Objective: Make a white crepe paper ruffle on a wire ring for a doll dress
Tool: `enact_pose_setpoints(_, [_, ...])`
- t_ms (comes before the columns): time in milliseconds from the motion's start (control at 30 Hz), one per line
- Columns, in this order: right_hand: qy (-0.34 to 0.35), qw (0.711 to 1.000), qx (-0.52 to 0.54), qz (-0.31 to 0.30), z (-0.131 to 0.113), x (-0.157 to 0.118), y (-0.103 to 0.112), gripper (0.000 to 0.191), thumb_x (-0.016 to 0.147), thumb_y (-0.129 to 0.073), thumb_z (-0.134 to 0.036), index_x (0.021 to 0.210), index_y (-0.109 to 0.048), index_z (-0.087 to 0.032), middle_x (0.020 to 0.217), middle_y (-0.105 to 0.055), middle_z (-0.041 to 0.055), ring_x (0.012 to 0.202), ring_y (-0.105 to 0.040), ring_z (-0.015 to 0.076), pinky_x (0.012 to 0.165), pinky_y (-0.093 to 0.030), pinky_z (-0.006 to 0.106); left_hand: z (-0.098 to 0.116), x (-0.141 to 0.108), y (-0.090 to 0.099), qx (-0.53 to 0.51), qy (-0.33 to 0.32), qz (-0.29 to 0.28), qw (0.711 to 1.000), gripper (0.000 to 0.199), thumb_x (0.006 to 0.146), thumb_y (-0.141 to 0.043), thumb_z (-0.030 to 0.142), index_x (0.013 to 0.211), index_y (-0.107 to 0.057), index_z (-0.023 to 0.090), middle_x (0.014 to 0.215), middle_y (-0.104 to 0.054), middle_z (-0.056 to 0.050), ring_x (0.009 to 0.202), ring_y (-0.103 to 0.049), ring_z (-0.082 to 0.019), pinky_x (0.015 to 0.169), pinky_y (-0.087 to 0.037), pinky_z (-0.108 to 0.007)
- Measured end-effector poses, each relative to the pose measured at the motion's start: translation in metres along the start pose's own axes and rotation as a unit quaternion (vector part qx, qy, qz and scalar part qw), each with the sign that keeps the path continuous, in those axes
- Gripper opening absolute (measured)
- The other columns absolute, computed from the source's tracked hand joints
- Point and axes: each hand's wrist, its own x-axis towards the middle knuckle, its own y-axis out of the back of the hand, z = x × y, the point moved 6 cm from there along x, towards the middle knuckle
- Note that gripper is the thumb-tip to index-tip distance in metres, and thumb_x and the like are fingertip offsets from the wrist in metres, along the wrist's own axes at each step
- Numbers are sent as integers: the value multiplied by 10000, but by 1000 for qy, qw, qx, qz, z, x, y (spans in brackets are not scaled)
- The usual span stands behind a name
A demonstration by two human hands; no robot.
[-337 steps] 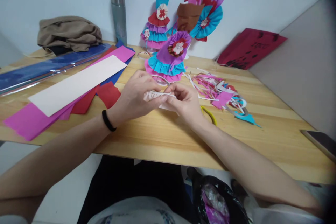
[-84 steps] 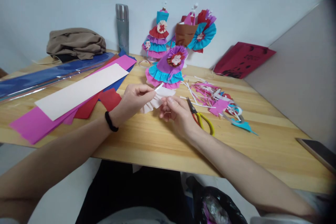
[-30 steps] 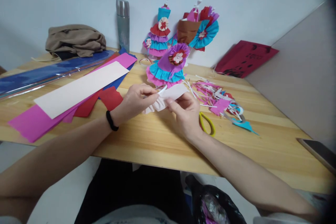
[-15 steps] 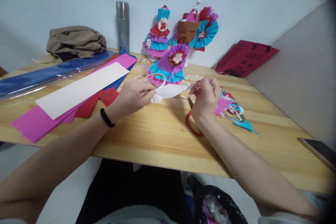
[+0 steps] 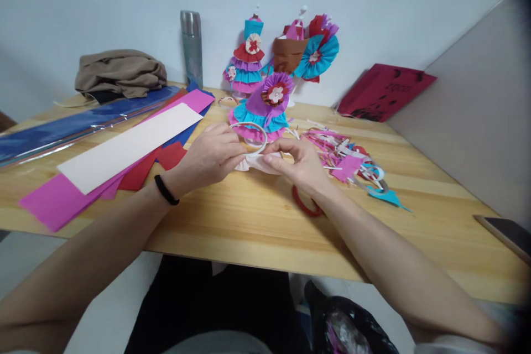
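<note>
My left hand (image 5: 215, 154) is closed, pinching the gathered end of a white crepe paper strip (image 5: 265, 164). A thin white ring (image 5: 265, 138), resembling a nearly used-up tape roll, stands up at the same fingers. My right hand (image 5: 296, 163) pinches the strip farther right, thumb in front, close to the left fingertips. Scissors with a red handle (image 5: 305, 204) lie on the table below my right wrist; their blades are hidden. Just behind the ring is a small doll-sized dress (image 5: 265, 102) in purple, blue and pink crepe paper.
Crepe paper sheets (image 5: 133, 146) are stacked at left, by a blue plastic-wrapped pack (image 5: 83, 116). Paper scraps (image 5: 344, 157) are strewn at right. Behind stand a flask (image 5: 191, 50), a tiered dress (image 5: 249, 61) and a crimson bag (image 5: 384, 93). A phone (image 5: 508, 235) lies at the right edge.
My right hand has come left and down from the strip's far end and now pinches it beside my left hand. The strip's visible stretch is shorter. My left hand keeps its grip.
</note>
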Motion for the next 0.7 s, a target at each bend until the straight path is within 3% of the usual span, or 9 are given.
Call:
enact_pose_setpoints(100, [18,997,-67,20,-8,-5,-3,128,739,-686,-306,678,-685,-192,650,-668,14,618,-563,166,624,-390,307,5,0,-1,7,-14,9,1000,256,906,-508,210,716,-673,163,705,-628,-50,760,-541,-178,753,-413,-313])
enact_pose_setpoints(233, [66,991,-112,23,-16,-12,-10,133,787,-638,-257,669,-655,-201,647,-662,15,611,-572,161,616,-390,301,7,-1,-4,17,14,12,1000,254,880,-510,176,666,-646,169,641,-575,-32,677,-507,-162,686,-397,-296])
enact_pose_setpoints(367, [88,988,-123,11,-16,-15,-15,142,806,-623,-262,678,-631,-200,664,-658,21,626,-574,162,618,-389,301,7,-1,-4,21,31,10,999,287,863,-506,156,587,-583,172,588,-526,-16,622,-461,-146,651,-384,-289])
enact_pose_setpoints(500, [60,992,-110,13,-11,-14,-15,123,814,-621,-265,716,-638,-193,706,-677,25,655,-592,166,625,-398,297,9,-1,-4,25,22,20,999,287,861,-500,146,585,-576,168,581,-514,-12,615,-449,-139,631,-381,-280])
enact_pose_setpoints(700, [92,991,-92,-8,-16,-15,-20,112,787,-585,-179,687,-635,-175,683,-671,24,648,-597,156,626,-414,284,12,-1,-6,37,-2,30,999,301,879,-504,172,590,-588,163,576,-516,-9,617,-458,-139,575,-354,-266])
